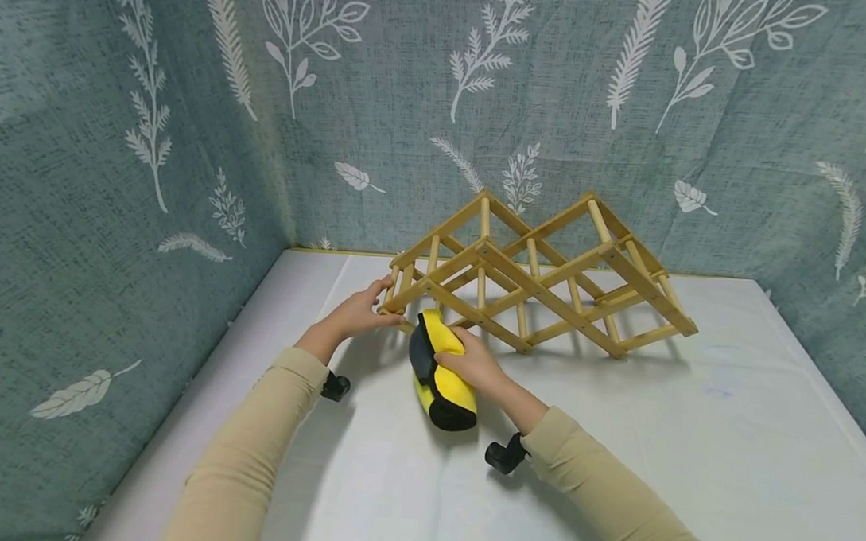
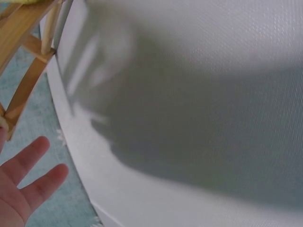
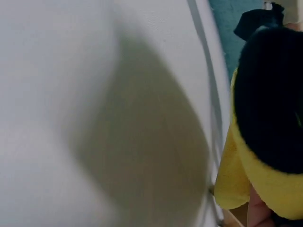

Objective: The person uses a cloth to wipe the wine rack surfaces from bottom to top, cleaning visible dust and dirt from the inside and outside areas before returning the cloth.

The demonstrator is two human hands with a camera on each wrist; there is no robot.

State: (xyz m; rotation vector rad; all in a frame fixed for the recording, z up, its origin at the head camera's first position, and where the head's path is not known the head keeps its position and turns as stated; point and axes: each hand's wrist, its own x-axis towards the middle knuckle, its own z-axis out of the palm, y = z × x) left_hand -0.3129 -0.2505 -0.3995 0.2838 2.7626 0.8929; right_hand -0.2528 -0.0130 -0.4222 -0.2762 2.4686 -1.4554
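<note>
A folding wooden lattice rack [image 1: 501, 259] stands in zigzag peaks near the back of the table. My left hand [image 1: 356, 312] grips its left end, the thumb at the lower front corner and fingers around the end bars. Two spread fingers [image 2: 45, 187] stay off the wood in the left wrist view, close to the rack [image 2: 23, 90]. Just in front of the rack's left part, my right hand [image 1: 480, 364] holds a soft yellow-and-black cloth item [image 1: 453, 389] above the table. In the right wrist view this cloth item [image 3: 270, 113] fills the right side and hides most of the hand.
The white-covered table [image 1: 728, 440] runs back to a teal curtain [image 1: 401, 166] with white leaf prints. Another curtain side [image 1: 81, 290] borders the table on the left. Black camera mounts [image 1: 505, 454] hang at both wrists.
</note>
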